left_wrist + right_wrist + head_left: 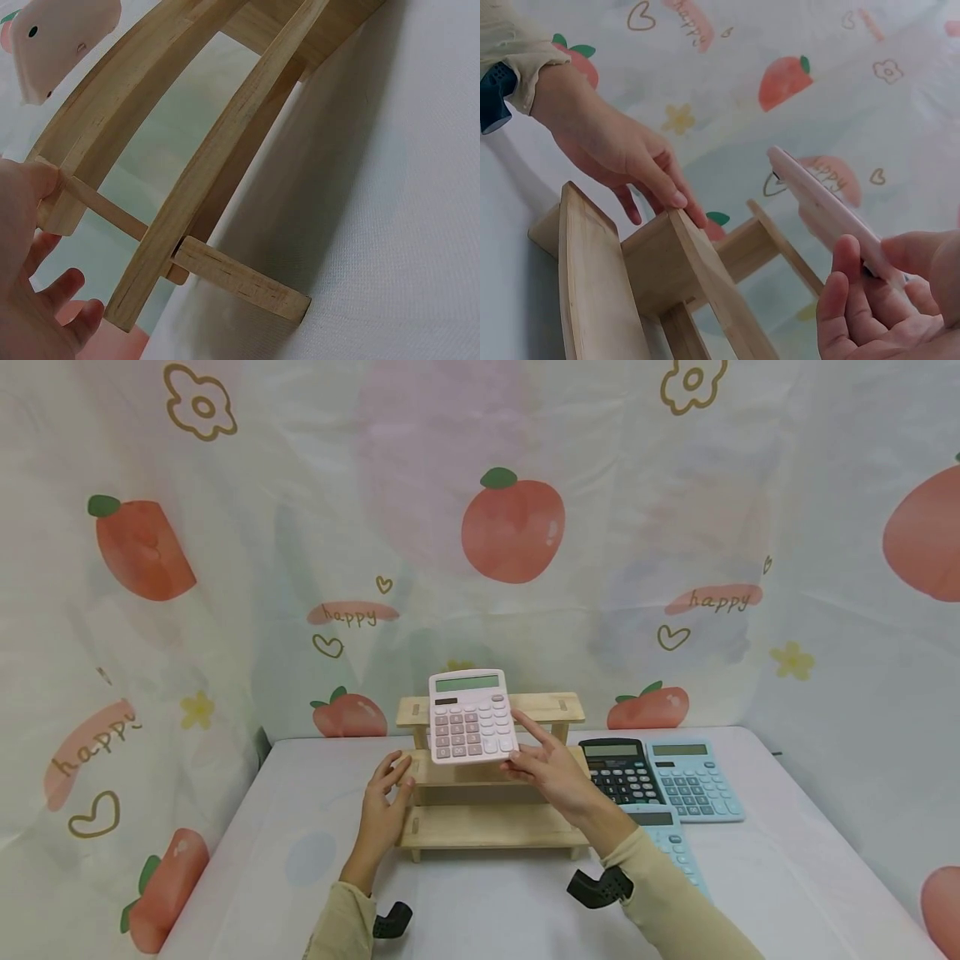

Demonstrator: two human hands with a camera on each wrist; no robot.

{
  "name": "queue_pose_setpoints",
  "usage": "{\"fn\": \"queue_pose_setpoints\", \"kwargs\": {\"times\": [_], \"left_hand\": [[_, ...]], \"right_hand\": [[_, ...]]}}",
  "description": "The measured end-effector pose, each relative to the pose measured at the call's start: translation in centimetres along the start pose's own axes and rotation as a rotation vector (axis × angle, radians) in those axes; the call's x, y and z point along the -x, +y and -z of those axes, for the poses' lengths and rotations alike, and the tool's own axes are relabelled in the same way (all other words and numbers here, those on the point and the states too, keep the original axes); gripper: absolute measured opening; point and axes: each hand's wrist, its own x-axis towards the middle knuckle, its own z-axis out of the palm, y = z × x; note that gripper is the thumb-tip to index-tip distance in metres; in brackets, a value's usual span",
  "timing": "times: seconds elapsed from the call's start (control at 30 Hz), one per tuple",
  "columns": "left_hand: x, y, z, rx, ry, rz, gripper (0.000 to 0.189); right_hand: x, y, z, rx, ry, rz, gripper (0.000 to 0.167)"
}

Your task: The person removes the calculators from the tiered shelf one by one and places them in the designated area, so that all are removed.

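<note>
A pink calculator (471, 693) is held in my right hand (562, 781), tilted up in front of the wooden tiered stand's (487, 827) upper shelves. In the right wrist view, the thumb and fingers pinch the calculator's (832, 214) lower part. It appears raised off the shelves in that view. My left hand (384, 810) is at the left end of the middle shelf. The left wrist view has the left thumb on the shelf end (64, 206), with the other fingers spread loosely past it. From the right wrist, that left hand (622, 150) appears to pinch the shelf edge.
Right of the stand lie a black calculator (618, 768) and a light blue calculator (701, 785), with another blue calculator (671, 843) nearer me, partly behind my right forearm. The white table (315, 810) meets a fruit-patterned curtain (420, 527) behind.
</note>
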Motion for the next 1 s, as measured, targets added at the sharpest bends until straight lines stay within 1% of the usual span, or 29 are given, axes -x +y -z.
{"fn": "queue_pose_setpoints", "kwargs": {"times": [0.2, 0.37, 0.53, 0.67, 0.83, 1.0], "left_hand": [[-0.1, -0.1, 0.0, -0.005, 0.009, -0.009, 0.042], [-0.1, -0.2, 0.0, -0.007, 0.016, -0.018, 0.041], [-0.1, -0.2, -0.1, -0.011, 0.004, -0.015, 0.042], [-0.1, -0.2, -0.1, -0.008, 0.002, -0.014, 0.042], [-0.1, -0.2, -0.1, -0.011, 0.004, -0.010, 0.042], [0.0, -0.1, -0.1, -0.010, -0.003, 0.003, 0.043]], "right_hand": [[0.3, -0.3, 0.2, -0.010, -0.022, 0.021, 0.071], [0.5, -0.4, 0.4, -0.005, -0.023, 0.023, 0.071], [0.6, -0.4, 0.5, -0.008, -0.019, 0.017, 0.071], [0.8, -0.4, 0.6, -0.015, -0.026, 0.027, 0.071], [1.2, -0.3, 0.9, 0.013, -0.022, 0.031, 0.071], [1.8, -0.2, 1.4, 0.050, -0.005, 0.013, 0.071]]}}
